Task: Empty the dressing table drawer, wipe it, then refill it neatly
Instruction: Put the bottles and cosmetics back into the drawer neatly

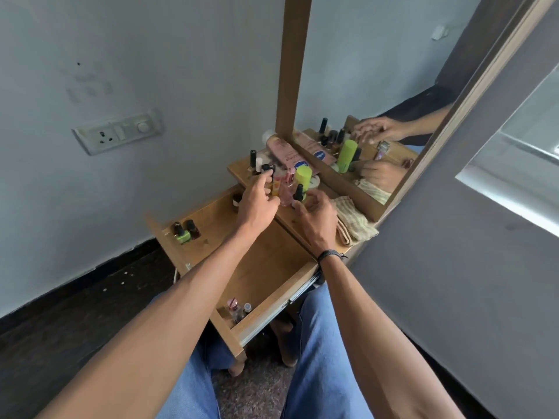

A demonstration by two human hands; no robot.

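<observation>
My left hand (257, 201) reached over the open drawer (272, 261) to the cluster of small bottles on the wooden surface (239, 172), its forefinger up against a black-capped bottle (266, 168); I could not tell whether the fingers were closed on it. My right hand (314, 213), a dark band (329, 255) at the wrist, curled beside another black-capped nail polish (299, 192), thumb at its base, the grip likewise unclear. Just behind them stood a lime-green bottle (303, 176), and a pink tube (284, 154) lay against the foot of the mirror (378, 86). A folded striped cloth (354, 225) sat on the surface to my right. The drawer, pulled out over my knees in blue jeans, held a green polish (183, 234) and a dark one (192, 228) in its far left corner, a small jar (237, 201) at the back, and a few little bottles (239, 308) in the near corner. The wall was pale grey, with a switch plate (118, 131) to the left and a dark floor (75, 297) below.
</observation>
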